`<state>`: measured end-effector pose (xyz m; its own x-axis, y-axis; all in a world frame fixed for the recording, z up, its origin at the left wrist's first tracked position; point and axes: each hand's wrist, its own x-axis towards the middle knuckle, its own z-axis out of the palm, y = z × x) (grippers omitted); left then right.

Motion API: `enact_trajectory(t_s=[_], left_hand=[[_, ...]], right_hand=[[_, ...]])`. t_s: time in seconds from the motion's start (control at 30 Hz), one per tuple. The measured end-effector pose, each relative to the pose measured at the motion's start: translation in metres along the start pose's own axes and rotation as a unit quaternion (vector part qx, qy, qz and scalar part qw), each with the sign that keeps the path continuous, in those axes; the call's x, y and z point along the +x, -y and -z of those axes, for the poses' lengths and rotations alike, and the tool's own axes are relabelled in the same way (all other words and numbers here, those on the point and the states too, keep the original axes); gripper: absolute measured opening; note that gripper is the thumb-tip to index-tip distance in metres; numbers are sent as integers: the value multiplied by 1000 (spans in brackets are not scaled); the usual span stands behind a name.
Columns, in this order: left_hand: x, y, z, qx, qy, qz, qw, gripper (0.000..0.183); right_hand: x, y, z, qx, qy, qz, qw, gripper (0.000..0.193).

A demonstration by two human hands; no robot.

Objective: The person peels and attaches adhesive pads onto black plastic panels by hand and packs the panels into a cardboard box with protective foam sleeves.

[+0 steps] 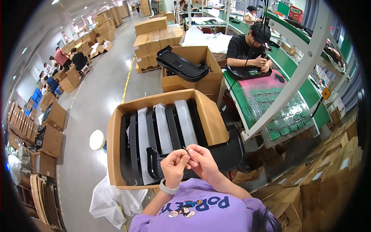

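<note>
My left hand (174,165) and my right hand (203,161) meet in front of my chest, fingertips pinched together. Between them is something small and dark, too small to name. Beneath and beyond my hands lies a black plastic housing (228,153), across the near right edge of an open cardboard box (113,154). Inside that box, black plastic parts (132,143) stand on edge in a row, with white foam-like sheets (163,131) between several of them. My hands appear to be above the housing, not gripping it.
Behind is another carton (181,85) with a black plastic tray (181,65) on top. At right, a co-worker (247,50) works at a green bench (241,104) holding green circuit boards (278,120). A white metal post (293,85) slants there. White plastic sheeting (112,203) lies at left.
</note>
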<state>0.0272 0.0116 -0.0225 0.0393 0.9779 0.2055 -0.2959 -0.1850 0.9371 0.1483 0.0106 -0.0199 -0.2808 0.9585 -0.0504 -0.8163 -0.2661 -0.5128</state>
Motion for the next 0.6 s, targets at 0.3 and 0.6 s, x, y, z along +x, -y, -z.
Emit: enact_trajectory(t_s=[0.3, 0.6], left_hand=[[7, 3, 5, 29, -21, 12, 999, 9], [12, 12, 8, 6, -21, 8, 1000, 10]], right_hand=[[14, -4, 4, -99, -50, 22, 994, 12], [19, -4, 8, -105, -65, 67, 990, 13]])
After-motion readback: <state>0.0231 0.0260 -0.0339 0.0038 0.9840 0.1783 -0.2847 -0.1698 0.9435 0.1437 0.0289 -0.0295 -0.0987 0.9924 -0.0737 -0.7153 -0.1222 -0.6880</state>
